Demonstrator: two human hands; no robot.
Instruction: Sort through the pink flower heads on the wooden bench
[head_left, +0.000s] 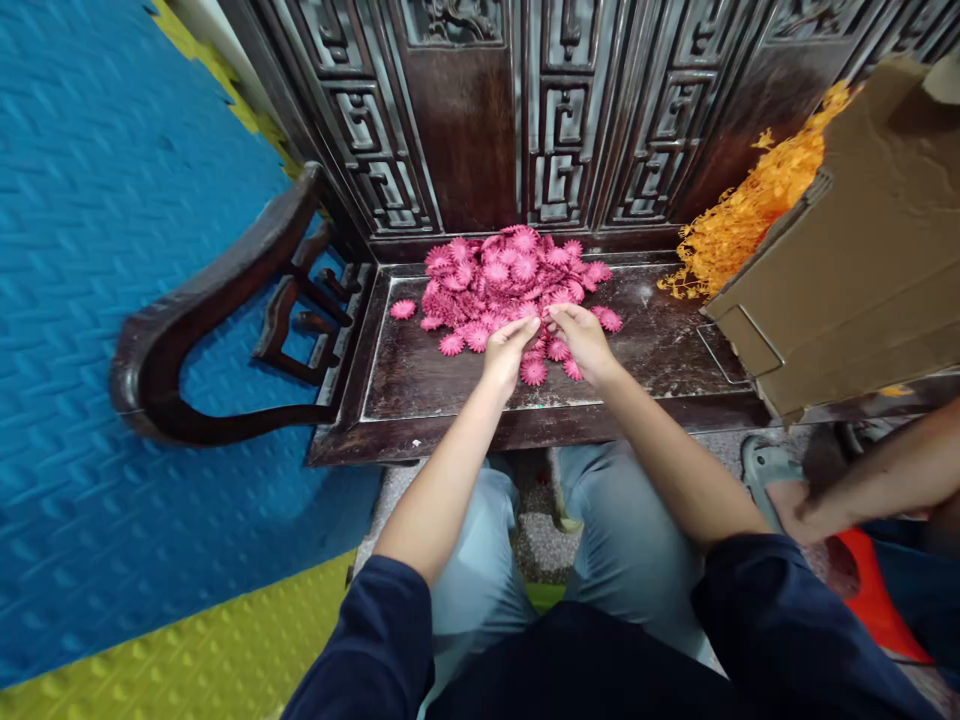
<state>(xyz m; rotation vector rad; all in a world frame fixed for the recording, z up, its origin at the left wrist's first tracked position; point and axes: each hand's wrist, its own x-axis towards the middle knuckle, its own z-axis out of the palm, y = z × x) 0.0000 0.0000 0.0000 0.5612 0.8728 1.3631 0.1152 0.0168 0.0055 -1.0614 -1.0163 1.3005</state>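
**Close Pinching Work, With Plenty Left**

Nearest me are my pale blue jeans (634, 540), knees up against the front of the dark wooden table (694, 345); past its edge my left grip (511, 345) and right grip (582, 335) nearly meet, each pinched thumb to finger; between them they seem to hold a small pink piece (543, 315), too much covered to make out well; beneath and just beyond lies the heap of pink flowers (495, 270) on the table, with a loose flower (403, 309) apart at the left; I judge that piece to be in progress and most of the flowers left, since the heap is deep; how many are done I cannot tell; off to the right is a cardboard box (855, 260), orange flowers (765, 220) beside it; farthest, a carved wooden back (465, 140) rises behind the heap.
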